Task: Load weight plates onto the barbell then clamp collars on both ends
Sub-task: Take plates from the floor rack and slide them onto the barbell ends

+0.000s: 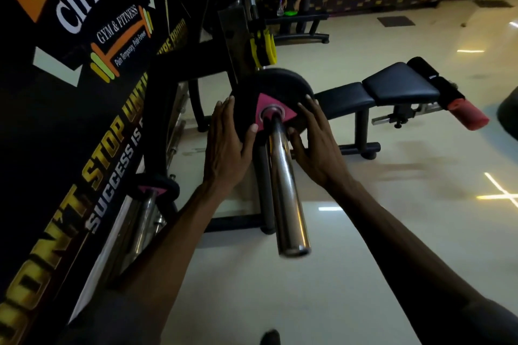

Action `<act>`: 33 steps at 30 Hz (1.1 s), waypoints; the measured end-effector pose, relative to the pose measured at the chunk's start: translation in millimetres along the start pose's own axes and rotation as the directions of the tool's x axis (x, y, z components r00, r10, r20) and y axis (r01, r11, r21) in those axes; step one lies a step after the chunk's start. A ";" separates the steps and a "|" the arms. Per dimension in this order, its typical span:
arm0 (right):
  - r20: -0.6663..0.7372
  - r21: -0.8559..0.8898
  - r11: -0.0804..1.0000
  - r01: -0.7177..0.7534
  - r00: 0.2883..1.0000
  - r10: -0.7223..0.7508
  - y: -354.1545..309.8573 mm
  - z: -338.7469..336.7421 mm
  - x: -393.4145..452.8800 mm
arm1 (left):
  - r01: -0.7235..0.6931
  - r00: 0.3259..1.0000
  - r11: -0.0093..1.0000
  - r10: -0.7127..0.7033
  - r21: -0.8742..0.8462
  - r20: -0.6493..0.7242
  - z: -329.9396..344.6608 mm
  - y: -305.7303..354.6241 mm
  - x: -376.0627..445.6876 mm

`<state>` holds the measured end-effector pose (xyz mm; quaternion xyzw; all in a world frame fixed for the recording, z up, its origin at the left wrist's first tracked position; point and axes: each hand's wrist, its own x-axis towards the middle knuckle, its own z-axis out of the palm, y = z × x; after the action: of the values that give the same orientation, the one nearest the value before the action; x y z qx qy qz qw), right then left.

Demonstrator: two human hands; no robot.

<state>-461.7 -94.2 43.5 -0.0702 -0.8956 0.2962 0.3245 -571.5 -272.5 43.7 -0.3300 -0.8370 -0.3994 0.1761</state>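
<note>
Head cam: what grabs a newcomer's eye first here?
Dead centre, both hands press flat on a black weight plate with a pink hub, the left hand on its left side and the right hand on its right; the plate sits on the chrome barbell sleeve, which juts toward the camera. The wall banner reading CITY CLUB fills the left. A black bench stands behind, at the right.

The barbell sleeve is seen as polished, glossy chrome metal. The weight plate is faced in matt black, rubber-like material, with a pink label and a metal ring at its hole. The bench pads are covered in smooth black vinyl. The floor is finished in glossy, reflective tile.
</note>
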 end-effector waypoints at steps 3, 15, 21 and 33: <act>0.035 0.028 0.997 -0.065 0.997 0.065 -16.9 -10.1 -58.7 | 0.038 0.998 0.999 -0.038 0.002 0.059 -21.4 7.6 -57.7; -0.034 -0.029 0.974 -0.224 0.974 0.223 -93.6 -27.6 -216.3 | 0.155 0.965 0.988 -0.144 -0.030 0.218 -95.7 35.3 -232.4; -0.046 -0.030 0.958 -0.286 0.958 0.284 -159.0 -1.0 -278.7 | 0.115 0.960 0.992 -0.096 -0.060 0.263 -145.4 15.5 -289.4; 0.134 0.036 0.976 -0.215 0.969 0.208 -276.7 110.3 -301.3 | 0.174 0.959 0.984 -0.178 0.037 0.221 -246.7 -94.8 -336.4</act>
<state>-277.1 -468.9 -27.4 -0.1379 -0.8943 0.3556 0.2341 -387.2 -648.5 -43.8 -0.2957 -0.8809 -0.3665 0.0475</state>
